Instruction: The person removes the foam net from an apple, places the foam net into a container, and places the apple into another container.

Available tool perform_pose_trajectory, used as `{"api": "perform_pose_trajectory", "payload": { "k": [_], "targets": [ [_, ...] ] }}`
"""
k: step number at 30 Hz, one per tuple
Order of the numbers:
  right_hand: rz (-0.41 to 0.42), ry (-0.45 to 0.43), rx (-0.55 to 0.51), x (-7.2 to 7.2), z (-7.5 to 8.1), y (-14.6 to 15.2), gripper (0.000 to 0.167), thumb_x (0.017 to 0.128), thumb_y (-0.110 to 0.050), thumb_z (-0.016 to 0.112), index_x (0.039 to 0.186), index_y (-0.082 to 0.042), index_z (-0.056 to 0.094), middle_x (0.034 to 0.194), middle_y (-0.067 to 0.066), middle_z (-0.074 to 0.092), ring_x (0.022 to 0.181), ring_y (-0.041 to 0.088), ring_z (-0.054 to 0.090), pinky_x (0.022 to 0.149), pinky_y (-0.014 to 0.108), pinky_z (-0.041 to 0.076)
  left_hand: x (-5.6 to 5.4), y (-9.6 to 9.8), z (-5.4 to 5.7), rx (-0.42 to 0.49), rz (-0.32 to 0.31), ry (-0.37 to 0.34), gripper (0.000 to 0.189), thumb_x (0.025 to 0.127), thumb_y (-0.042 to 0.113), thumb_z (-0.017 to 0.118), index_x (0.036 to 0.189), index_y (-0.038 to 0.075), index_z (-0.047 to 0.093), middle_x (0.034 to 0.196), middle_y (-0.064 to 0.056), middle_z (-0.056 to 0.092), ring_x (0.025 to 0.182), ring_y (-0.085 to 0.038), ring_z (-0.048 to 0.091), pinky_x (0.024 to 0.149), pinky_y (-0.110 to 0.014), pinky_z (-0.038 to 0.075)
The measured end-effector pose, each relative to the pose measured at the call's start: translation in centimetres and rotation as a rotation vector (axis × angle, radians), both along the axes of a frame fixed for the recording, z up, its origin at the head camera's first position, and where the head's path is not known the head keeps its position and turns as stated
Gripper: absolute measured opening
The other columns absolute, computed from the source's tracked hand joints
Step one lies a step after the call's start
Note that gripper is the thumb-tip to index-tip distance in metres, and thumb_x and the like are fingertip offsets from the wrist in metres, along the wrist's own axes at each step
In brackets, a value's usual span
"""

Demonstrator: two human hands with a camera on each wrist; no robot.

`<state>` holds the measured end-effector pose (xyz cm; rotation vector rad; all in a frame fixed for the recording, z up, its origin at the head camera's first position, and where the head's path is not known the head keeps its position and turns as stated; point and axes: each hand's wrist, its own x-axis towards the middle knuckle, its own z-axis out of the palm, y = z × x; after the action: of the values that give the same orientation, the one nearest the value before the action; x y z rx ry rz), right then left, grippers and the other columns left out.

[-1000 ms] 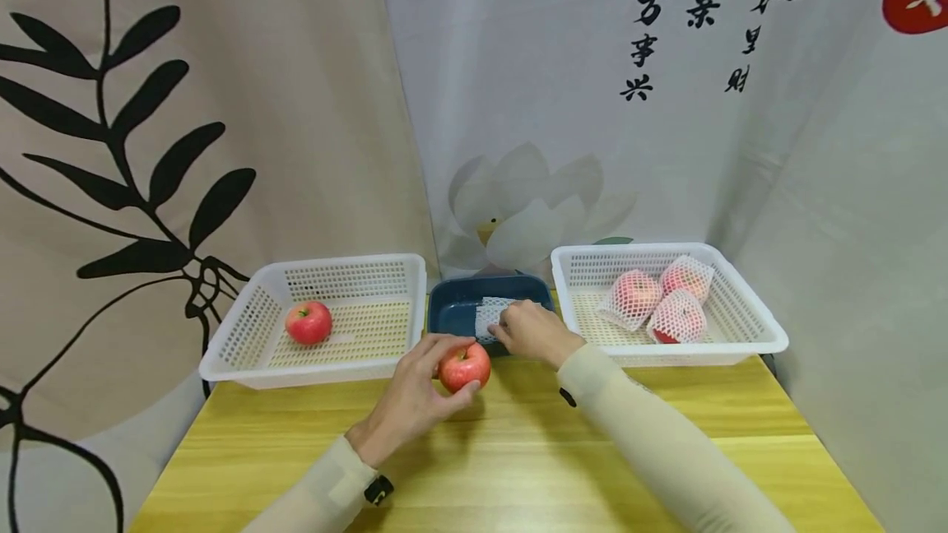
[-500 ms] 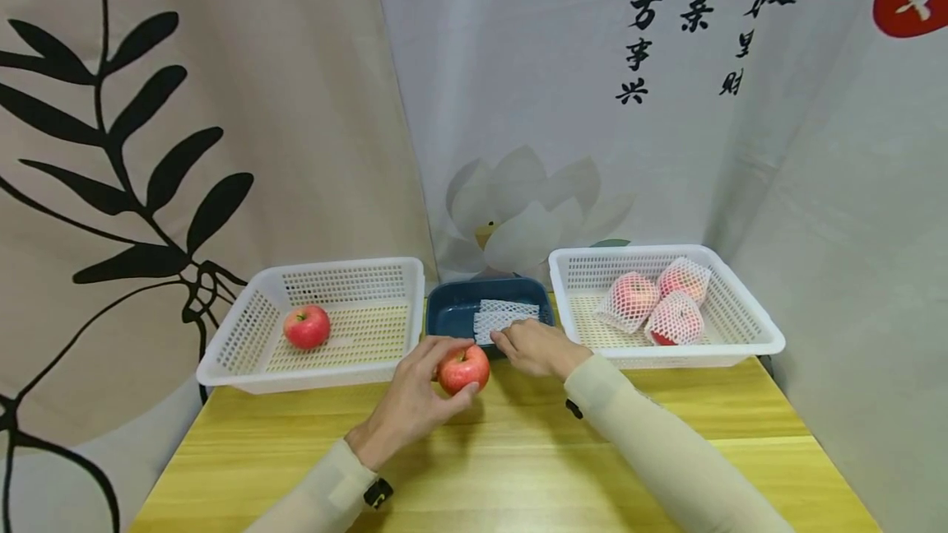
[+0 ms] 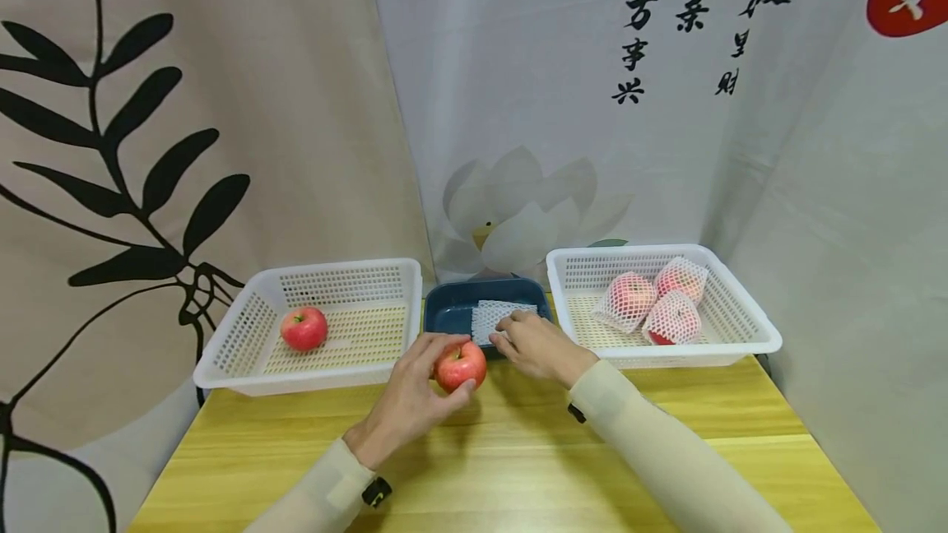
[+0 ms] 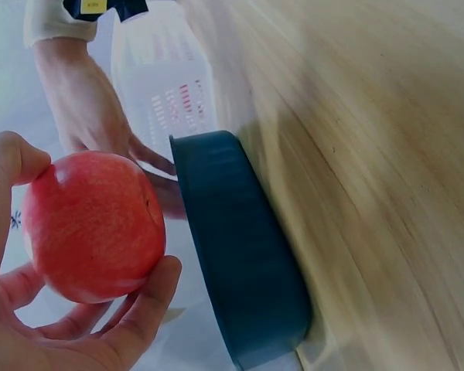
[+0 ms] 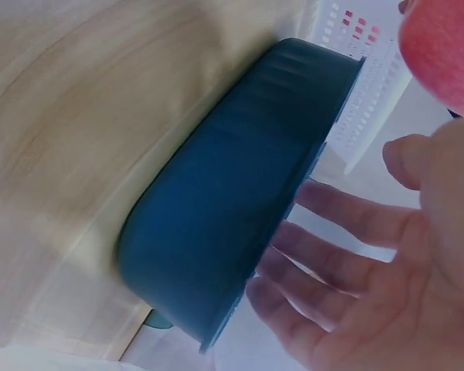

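My left hand (image 3: 407,397) grips a red apple (image 3: 461,367) just in front of the small dark blue tray (image 3: 446,303). Thumb and fingers curl around the fruit in the left wrist view, which leaves most of the apple (image 4: 93,224) showing. Inside the tray lies white foam netting (image 3: 489,315), flat. Over the tray's front right rim reaches my right hand (image 3: 536,345), partly covering the netting. Its fingers (image 5: 332,259) are loosely extended at the rim in the right wrist view, the thumb apart, and nothing shows between them. The fingertips are partly hidden behind the tray wall.
On the left stands a white perforated basket (image 3: 255,352) with one bare apple (image 3: 304,328). A second white basket (image 3: 741,303), on the right, holds several net-wrapped apples (image 3: 680,315). A printed curtain (image 3: 518,105) hangs behind the wooden table (image 3: 629,451).
My right hand has drawn back from the netting toward the tray's front edge, then moved slightly forward over it again. The left hand keeps the apple in the same place.
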<state>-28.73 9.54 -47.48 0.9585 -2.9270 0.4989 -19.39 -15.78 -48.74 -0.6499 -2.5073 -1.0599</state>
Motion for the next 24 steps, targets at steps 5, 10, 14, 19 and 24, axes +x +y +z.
{"api": "perform_pose_trajectory", "payload": {
  "k": [5,10,14,19,24],
  "targets": [
    [0.017,0.075,-0.035,0.9,0.7,0.4,0.042,0.123,-0.035,0.059,0.142,-0.004,0.079,0.144,0.019,0.077,0.135,0.04,0.074,0.119,0.057,0.063,0.1,-0.2,0.2,0.005,0.009,-0.024,0.063,0.096,0.024,0.094,0.155,0.018,0.072,0.146,-0.005,0.069,0.118,-0.017,0.072,0.092,-0.024,0.068],
    [0.046,0.16,-0.072,1.7,1.0,0.9,0.038,0.122,-0.034,0.062,0.139,-0.005,0.08,0.144,0.017,0.077,0.136,0.038,0.074,0.117,0.055,0.064,0.2,-0.5,0.4,0.009,0.017,-0.049,0.063,0.097,0.025,0.093,0.156,0.022,0.071,0.146,-0.005,0.068,0.118,-0.017,0.071,0.092,-0.023,0.068],
    [0.066,0.229,-0.104,2.2,1.1,1.5,0.035,0.121,-0.033,0.066,0.137,-0.006,0.08,0.145,0.016,0.077,0.136,0.036,0.074,0.117,0.054,0.064,0.1,-0.8,0.5,-0.004,0.024,-0.052,0.064,0.098,0.026,0.093,0.157,0.024,0.07,0.146,-0.005,0.068,0.117,-0.017,0.071,0.092,-0.023,0.068],
    [0.08,0.32,-0.137,2.9,1.1,2.4,0.03,0.117,-0.031,0.072,0.135,-0.008,0.08,0.145,0.017,0.076,0.132,0.036,0.076,0.114,0.053,0.066,0.0,-1.1,0.8,-0.004,0.035,-0.064,0.064,0.098,0.026,0.093,0.158,0.024,0.069,0.147,-0.005,0.068,0.117,-0.017,0.071,0.092,-0.024,0.067],
    [0.069,0.362,-0.161,3.5,1.0,3.5,0.03,0.114,-0.029,0.078,0.136,-0.008,0.079,0.148,0.019,0.075,0.134,0.037,0.076,0.112,0.054,0.067,-0.1,-1.4,1.0,-0.003,0.049,-0.067,0.065,0.098,0.028,0.092,0.158,0.025,0.068,0.146,-0.004,0.068,0.116,-0.016,0.069,0.091,-0.023,0.067]
  ]
}}
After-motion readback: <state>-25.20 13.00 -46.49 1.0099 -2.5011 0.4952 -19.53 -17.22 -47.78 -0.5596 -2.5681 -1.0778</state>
